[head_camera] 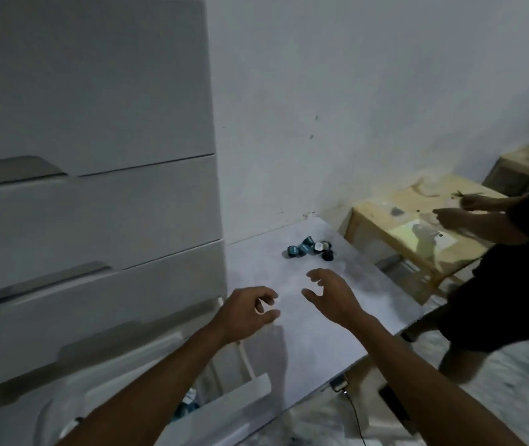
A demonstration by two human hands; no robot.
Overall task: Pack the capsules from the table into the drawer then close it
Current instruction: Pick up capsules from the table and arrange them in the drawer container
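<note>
Some capsules (pixel 186 408) lie in the open drawer (pixel 240 399) at 7 o'clock, a capsule cluster (pixel 311 247) waits at 12 o'clock, while the left hand (pixel 247 313) and right hand (pixel 330 294) hover half-open, empty.

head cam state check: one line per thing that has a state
left hand: fingers loosely curled, holding nothing
right hand: open, empty, short of the capsules
capsules: clustered on the table, untouched
bottom drawer: pulled open, something teal inside
upper drawers: closed
</note>
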